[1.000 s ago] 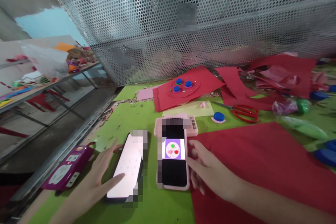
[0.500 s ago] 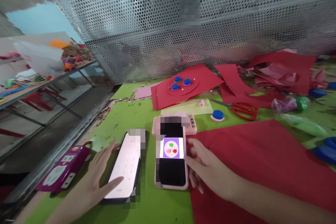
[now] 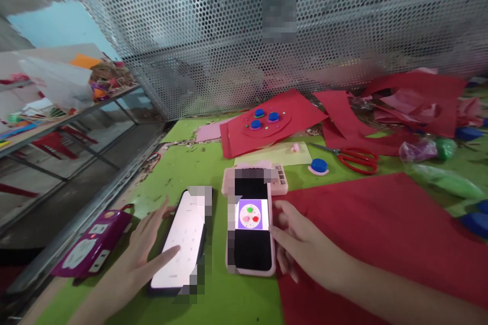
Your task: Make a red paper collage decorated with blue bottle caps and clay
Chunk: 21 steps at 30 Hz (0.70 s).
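Observation:
My left hand (image 3: pixel 139 251) spreads over the left side of a phone with a lit white screen (image 3: pixel 179 244); its thumb lies over the screen and the fingers stretch along the edge. A second phone, in a pale pink case (image 3: pixel 252 249), shows a picture of a round disc with green, pink and red pieces. It lies with its top on a pale pink object with buttons (image 3: pixel 281 180). At its right edge is my right hand (image 3: pixel 303 244), fingers loosely bent and apart, one fingertip against the case. Under that hand is a red sheet (image 3: pixel 381 228).
Behind the phones lie a red sheet with blue caps (image 3: pixel 238 137), a single blue cap (image 3: pixel 319 165), red-handled scissors (image 3: pixel 358 159) and red scraps (image 3: pixel 419 106). A purple device (image 3: pixel 97 244) sits left. A perforated metal panel (image 3: pixel 213 25) rises at the back.
The left thumb has moved slightly up the white screen, where small dark marks now show near the top. My right hand stays beside the pink-cased phone. The view has shifted a little.

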Tool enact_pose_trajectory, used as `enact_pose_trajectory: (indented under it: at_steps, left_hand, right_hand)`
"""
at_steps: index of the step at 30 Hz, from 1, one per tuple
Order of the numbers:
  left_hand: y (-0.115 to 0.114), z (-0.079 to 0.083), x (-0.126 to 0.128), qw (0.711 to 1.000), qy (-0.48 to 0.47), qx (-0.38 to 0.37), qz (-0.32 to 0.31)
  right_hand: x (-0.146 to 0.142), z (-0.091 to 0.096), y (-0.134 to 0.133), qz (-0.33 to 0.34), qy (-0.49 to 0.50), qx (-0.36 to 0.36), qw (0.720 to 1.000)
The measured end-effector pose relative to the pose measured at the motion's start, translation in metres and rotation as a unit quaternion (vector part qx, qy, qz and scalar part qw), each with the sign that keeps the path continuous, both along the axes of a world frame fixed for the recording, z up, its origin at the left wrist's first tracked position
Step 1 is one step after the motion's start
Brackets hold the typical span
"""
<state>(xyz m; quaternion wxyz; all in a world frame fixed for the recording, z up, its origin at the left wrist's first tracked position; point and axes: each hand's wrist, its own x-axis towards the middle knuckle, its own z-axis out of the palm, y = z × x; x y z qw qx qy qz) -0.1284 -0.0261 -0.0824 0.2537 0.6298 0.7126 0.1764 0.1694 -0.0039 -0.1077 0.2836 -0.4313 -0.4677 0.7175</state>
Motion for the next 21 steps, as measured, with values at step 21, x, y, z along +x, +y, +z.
enact_pose_trajectory:
  at_steps: [21]
  left_hand:
    - [0.021,0.006,0.026,0.998,0.051,-0.008,0.046]
  right_hand:
    - [-0.001,-0.002,0.000,-0.022,-0.002,-0.036,0.999]
